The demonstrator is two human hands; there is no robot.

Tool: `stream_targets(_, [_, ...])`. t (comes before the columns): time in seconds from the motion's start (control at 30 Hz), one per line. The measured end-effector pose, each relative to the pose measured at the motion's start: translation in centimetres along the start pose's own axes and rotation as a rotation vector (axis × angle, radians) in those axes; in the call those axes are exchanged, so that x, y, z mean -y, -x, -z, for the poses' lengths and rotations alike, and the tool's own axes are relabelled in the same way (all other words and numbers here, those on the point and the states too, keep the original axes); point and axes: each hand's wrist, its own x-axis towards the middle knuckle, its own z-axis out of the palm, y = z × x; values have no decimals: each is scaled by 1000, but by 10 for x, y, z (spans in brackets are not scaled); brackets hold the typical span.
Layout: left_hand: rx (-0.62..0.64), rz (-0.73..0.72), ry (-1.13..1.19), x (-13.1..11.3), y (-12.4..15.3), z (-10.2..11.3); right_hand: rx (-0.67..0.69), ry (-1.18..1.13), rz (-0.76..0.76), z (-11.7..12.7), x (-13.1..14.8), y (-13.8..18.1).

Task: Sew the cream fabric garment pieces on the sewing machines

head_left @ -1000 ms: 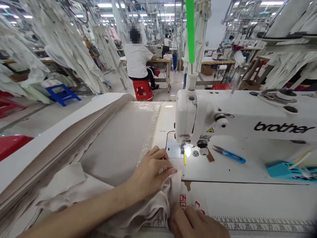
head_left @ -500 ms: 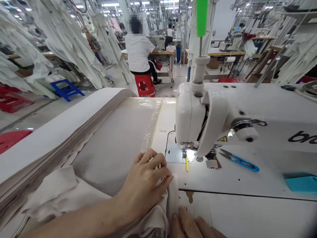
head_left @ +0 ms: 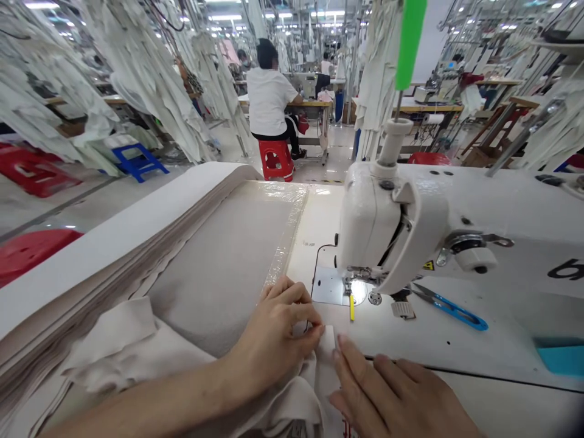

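My left hand (head_left: 283,325) pinches the upper end of a folded, pale beige cloth strip (head_left: 325,350) between thumb and fingertips. Loose cloth (head_left: 177,334) of the same colour lies bunched beneath that forearm. On the strip's right edge rests my right hand (head_left: 392,392), its fingers stretched out and laid nearly flat; the thumb is partly hidden. Just ahead of both hands is the lit needle area of a white sewing machine (head_left: 374,225), with a yellow marker strip (head_left: 351,307) in front of the presser foot. The cloth sits short of the foot.
Blue-handled thread snips (head_left: 456,310) lie under the machine arm, near a turquoise object (head_left: 561,356). A stack of cut cloth (head_left: 219,255) spreads along the left. Farther off, a person in a white shirt (head_left: 271,100) sits on a red stool (head_left: 276,159).
My right hand has moved up and forward along the strip, so more of it shows. The left hand keeps its pinch. The view has shifted slightly left.
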Motion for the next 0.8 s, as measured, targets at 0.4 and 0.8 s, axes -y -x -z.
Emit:
stream_targets(0.4, [39,-518,-312,-1,10,19,49,-50,12,-17,12,4])
stream_targets(0.8, [144,-633,-622,-12,45,32,38,-13,-4,-21,15,6])
